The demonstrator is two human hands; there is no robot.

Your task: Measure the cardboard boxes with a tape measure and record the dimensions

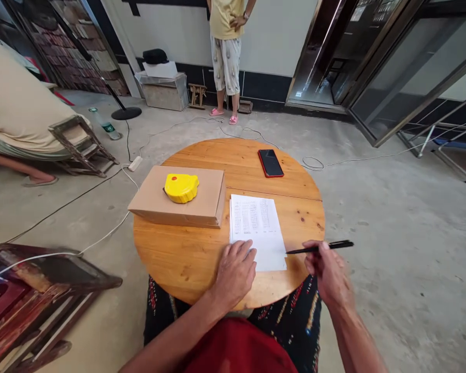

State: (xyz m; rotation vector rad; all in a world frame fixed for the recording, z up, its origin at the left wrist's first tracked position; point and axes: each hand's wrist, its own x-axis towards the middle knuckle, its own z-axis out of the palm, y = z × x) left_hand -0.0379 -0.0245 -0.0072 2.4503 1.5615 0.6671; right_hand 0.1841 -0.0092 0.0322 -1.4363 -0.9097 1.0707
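Observation:
My left hand [236,269] lies flat over the lower left edge of some white paper sheets [270,254], its fingers stretched out. Rows of small print or writing fill the upper part of the top sheet, too small to read. In my right hand [332,272] a black pen [303,250] is pinched between thumb and fingers, nearly level. Its tip points left at the sheets' right edge; whether it touches the paper I cannot tell. The sheets rest on a round wooden table [186,254].
A cardboard box [205,199] on the table bears a yellow tape measure or similar yellow case [181,187]. Farther back lies a red-edged phone [271,163]. One person stands [227,52] by the wall; another sits at left. Cables [116,228] cross the floor near a wooden chair [42,295].

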